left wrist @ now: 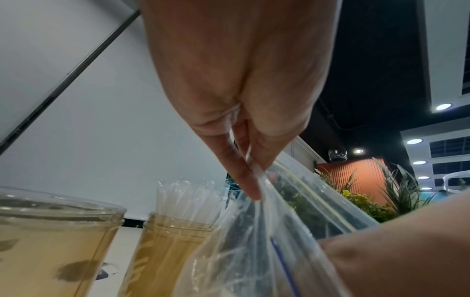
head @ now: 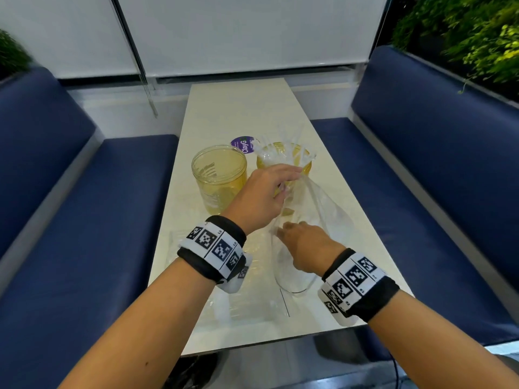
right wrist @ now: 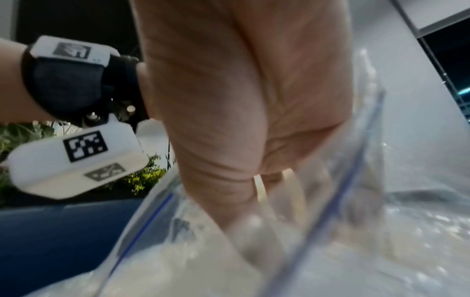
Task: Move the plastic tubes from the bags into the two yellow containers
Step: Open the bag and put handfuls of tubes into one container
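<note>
On the pale table (head: 238,108) two yellow jars stood side by side. The left jar (head: 219,178) sat at about 11 o'clock from the hands and looked nearly empty. The right jar (head: 283,164), at about 12 o'clock, had a bunch of clear plastic tubes (head: 283,147) sticking out of its mouth; in the left wrist view the tubes (left wrist: 188,201) rose above its rim. A purple round sticker (head: 242,145) lay on the table just behind and between the jars.

The left hand (head: 258,197) pinched the top edge of a clear zip bag (head: 323,209) between thumb and fingers (left wrist: 241,172), holding it up just in front of the right jar. The right hand (head: 306,245), at about 5 o'clock from the left, reached down into the bag's open mouth; the right wrist view was blurred there, so I cannot tell whether its fingers (right wrist: 254,231) gripped anything. Another flat clear bag (head: 241,307) lay on the table's near edge, under the left wrist.
</note>
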Motion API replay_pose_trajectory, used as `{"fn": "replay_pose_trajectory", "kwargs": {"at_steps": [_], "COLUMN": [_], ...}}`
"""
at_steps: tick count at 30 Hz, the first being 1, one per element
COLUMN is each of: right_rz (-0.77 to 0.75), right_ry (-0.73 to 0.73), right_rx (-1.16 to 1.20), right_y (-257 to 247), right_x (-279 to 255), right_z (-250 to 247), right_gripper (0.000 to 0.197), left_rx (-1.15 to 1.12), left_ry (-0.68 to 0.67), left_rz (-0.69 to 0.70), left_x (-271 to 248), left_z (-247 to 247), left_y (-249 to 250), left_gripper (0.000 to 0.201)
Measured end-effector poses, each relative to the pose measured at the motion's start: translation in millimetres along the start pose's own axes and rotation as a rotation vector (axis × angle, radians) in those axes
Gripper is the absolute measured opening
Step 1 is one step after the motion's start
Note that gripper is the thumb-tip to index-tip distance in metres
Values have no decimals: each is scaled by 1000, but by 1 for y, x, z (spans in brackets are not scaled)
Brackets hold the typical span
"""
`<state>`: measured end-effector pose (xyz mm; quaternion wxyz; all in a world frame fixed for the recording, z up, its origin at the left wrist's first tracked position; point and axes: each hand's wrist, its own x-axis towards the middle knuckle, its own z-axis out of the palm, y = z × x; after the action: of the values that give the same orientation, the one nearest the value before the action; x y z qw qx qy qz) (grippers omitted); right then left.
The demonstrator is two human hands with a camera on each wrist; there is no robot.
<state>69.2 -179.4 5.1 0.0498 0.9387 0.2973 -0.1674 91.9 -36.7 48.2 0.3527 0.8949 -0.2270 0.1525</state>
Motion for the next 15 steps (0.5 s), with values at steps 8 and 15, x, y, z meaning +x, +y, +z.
{"fn": "replay_pose_trajectory", "kwargs": {"at_steps": [8, 15], "right_rz": [-68, -110], "right_ry": [-1, 371], "right_rx": [-127, 171], "right_y": [4, 13], "right_x": [9, 4], "right_z": [11, -1], "right_gripper": [41, 22], "left_rx": [-51, -195], "left_ry": [-14, -69], "left_rz": [-58, -149], "left_x": [-5, -12], "left_z": [3, -3], "left_y": [-10, -12], "left_gripper": [39, 43]}}
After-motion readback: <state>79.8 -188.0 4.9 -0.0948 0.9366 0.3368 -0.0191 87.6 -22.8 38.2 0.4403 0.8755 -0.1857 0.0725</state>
